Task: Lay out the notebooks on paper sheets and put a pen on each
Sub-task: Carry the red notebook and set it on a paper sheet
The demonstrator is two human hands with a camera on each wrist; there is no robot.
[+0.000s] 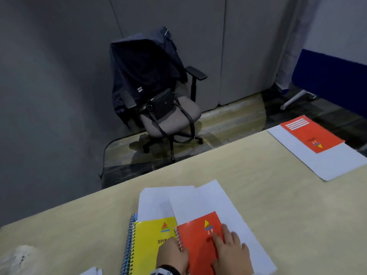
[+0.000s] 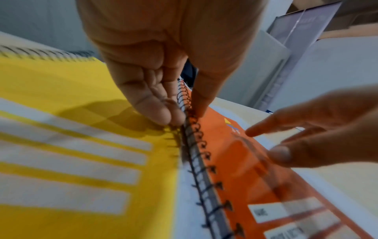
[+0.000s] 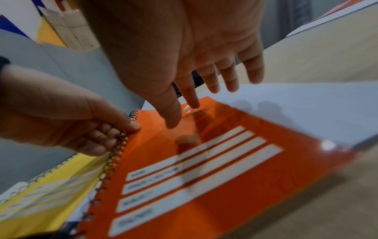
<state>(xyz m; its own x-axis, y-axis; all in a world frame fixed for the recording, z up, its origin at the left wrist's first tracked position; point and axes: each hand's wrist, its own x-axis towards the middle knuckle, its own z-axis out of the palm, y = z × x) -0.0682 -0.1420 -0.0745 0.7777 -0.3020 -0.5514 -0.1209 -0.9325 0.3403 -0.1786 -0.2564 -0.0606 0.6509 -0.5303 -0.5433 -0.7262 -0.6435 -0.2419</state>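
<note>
An orange spiral notebook point(image 1: 198, 241) lies on a white paper sheet point(image 1: 228, 209) at the table's near edge. My left hand point(image 1: 181, 250) pinches its spiral binding point(image 2: 187, 114), thumb on the cover and fingers underneath. My right hand point(image 1: 220, 247) rests flat on the cover, fingers spread and straight point(image 3: 184, 115). A yellow spiral notebook point(image 1: 151, 245) lies just to the left, touching the orange one. A second orange notebook point(image 1: 311, 133) sits on its own paper sheet point(image 1: 327, 163) at the far right. No pen shows in any view.
More white sheets point(image 1: 158, 201) lie under and behind the two near notebooks. A blue-spiralled notebook point(image 1: 128, 245) sits below the yellow one. Beyond the table's far edge point(image 1: 178, 165) stands an office chair point(image 1: 158, 100) with a jacket and bag.
</note>
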